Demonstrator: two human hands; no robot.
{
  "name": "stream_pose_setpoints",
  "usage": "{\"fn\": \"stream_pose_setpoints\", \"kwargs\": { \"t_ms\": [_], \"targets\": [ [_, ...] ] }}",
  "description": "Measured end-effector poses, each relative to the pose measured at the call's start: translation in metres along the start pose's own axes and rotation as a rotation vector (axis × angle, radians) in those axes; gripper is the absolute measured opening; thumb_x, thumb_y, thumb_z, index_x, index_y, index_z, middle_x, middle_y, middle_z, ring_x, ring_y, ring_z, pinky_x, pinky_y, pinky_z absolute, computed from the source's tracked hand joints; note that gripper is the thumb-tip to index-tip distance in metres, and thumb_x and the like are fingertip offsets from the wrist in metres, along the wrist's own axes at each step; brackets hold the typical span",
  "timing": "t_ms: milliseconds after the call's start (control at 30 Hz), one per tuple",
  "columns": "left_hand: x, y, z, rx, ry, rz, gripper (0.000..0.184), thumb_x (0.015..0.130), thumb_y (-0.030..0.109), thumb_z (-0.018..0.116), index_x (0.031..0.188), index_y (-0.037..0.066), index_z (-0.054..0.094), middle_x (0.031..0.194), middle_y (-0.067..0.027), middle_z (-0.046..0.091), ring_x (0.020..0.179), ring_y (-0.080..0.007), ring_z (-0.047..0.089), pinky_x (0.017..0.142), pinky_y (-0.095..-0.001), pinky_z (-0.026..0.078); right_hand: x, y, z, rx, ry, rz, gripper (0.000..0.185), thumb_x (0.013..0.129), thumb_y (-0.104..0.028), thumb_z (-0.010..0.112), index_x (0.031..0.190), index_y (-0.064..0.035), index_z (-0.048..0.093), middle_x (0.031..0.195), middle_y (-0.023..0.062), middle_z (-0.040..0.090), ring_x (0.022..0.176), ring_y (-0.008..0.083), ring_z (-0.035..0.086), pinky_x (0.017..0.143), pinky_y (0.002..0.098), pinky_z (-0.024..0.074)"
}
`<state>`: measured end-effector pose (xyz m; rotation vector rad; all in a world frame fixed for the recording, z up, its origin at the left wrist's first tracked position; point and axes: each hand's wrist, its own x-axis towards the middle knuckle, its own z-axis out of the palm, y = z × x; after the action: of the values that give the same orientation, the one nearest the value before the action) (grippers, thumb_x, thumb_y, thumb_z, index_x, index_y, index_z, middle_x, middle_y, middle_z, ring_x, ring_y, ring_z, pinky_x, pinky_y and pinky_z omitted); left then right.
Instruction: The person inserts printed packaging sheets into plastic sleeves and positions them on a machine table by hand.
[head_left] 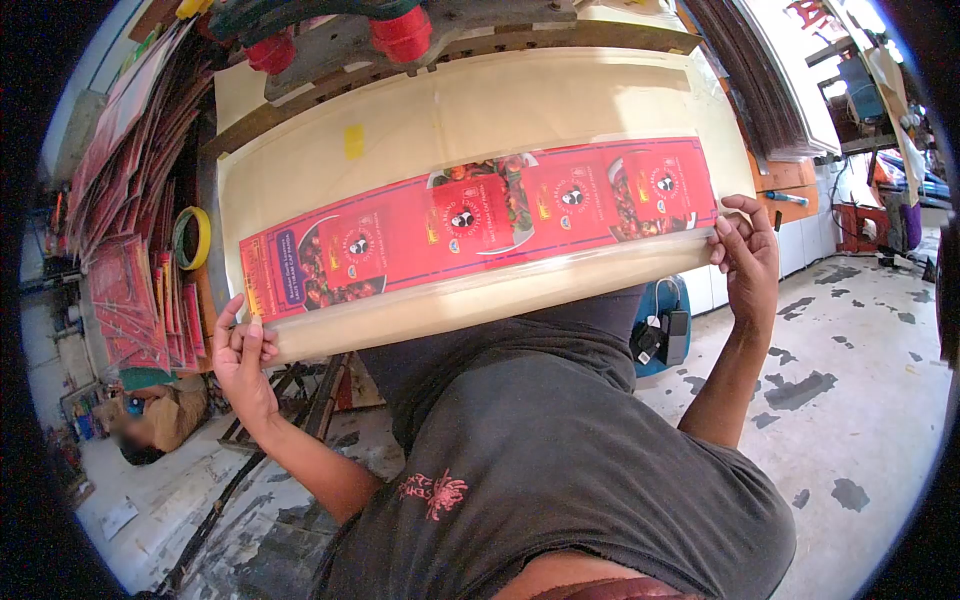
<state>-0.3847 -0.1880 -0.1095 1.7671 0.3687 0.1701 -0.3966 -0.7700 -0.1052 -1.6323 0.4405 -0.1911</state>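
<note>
A long red printed sheet (410, 235) with pictures of food lies slanted across a cream work surface (390, 120). Along its near side runs a clear, shiny strip. My left hand (245, 350) pinches the sheet's lower left corner between thumb and fingers. At the right end, my right hand (742, 245) grips the other near corner, its fingers curled. The sheet is stretched between both hands. A small yellow piece (354, 141) sits on the surface above the sheet.
Stacks of red printed sheets (120, 190) and a yellow tape roll (192, 238) are at the left. A machine with red parts (402, 35) is at the top. Dark stacked sheets (745, 75) stand right. A blue stool (665, 325) holds dark items. Another person (170, 415) is at lower left.
</note>
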Motion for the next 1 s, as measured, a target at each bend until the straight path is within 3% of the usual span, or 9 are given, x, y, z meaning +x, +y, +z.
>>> {"fn": "stream_pose_setpoints", "kwargs": {
  "t_ms": [267, 367, 567, 667, 867, 1000],
  "targets": [
    [-0.002, 0.007, 0.000, -0.004, -0.012, -0.030, 0.052, 0.098, 0.015, 0.070, 0.144, 0.000, 0.052, 0.076, 0.0015, 0.065, 0.067, -0.0031, 0.055, 0.063, -0.0165, 0.042, -0.002, -0.002, 0.001, -0.006, -0.015, 0.023, 0.038, 0.097, -0.018, 0.068, 0.129, -0.0002, 0.056, 0.079, 0.0005, 0.063, 0.061, 0.0039, 0.054, 0.052, 0.0179, 0.0372],
    [0.000, 0.012, 0.002, 0.042, -0.030, -0.061, 0.053, 0.102, 0.025, 0.065, 0.147, 0.002, 0.050, 0.075, 0.0006, 0.065, 0.064, -0.0027, 0.056, 0.060, -0.0164, 0.040, 0.000, -0.002, 0.000, -0.013, -0.021, 0.035, 0.043, 0.101, -0.027, 0.064, 0.134, 0.0003, 0.054, 0.076, 0.0003, 0.059, 0.053, 0.0036, 0.050, 0.046, 0.0171, 0.0368],
    [0.014, 0.026, 0.016, 0.146, 0.046, -0.181, 0.043, 0.101, 0.041, 0.064, 0.124, 0.005, 0.063, 0.066, -0.0020, 0.064, 0.052, -0.0056, 0.056, 0.050, -0.0189, 0.041, 0.012, 0.011, -0.009, -0.123, -0.001, 0.002, 0.033, 0.105, -0.027, 0.058, 0.123, 0.0008, 0.058, 0.072, -0.0016, 0.057, 0.047, 0.0011, 0.042, 0.041, 0.0170, 0.0307],
    [0.017, 0.022, 0.012, 0.127, 0.043, -0.182, 0.038, 0.102, 0.041, 0.062, 0.113, 0.005, 0.062, 0.062, -0.0028, 0.062, 0.047, -0.0065, 0.053, 0.044, -0.0200, 0.039, 0.014, 0.009, 0.000, -0.142, 0.020, -0.024, 0.031, 0.104, -0.026, 0.061, 0.122, -0.0001, 0.058, 0.067, -0.0028, 0.055, 0.045, 0.0008, 0.040, 0.039, 0.0173, 0.0267],
    [0.019, 0.030, 0.018, 0.216, 0.036, -0.189, 0.033, 0.102, 0.036, 0.063, 0.110, 0.005, 0.065, 0.057, -0.0010, 0.060, 0.042, -0.0053, 0.051, 0.040, -0.0196, 0.035, 0.020, 0.012, -0.006, -0.169, 0.055, 0.034, 0.030, 0.104, -0.022, 0.063, 0.125, -0.0003, 0.058, 0.072, -0.0023, 0.060, 0.045, 0.0001, 0.043, 0.034, 0.0158, 0.0280],
    [0.023, 0.035, 0.008, 0.211, -0.048, -0.226, 0.028, 0.101, 0.031, 0.066, 0.109, 0.005, 0.065, 0.064, -0.0004, 0.063, 0.047, -0.0060, 0.054, 0.045, -0.0211, 0.040, 0.022, 0.017, -0.016, -0.108, 0.005, 0.046, 0.030, 0.104, -0.020, 0.063, 0.125, 0.0004, 0.058, 0.073, -0.0022, 0.061, 0.045, 0.0000, 0.044, 0.034, 0.0157, 0.0287]
  ]
}}
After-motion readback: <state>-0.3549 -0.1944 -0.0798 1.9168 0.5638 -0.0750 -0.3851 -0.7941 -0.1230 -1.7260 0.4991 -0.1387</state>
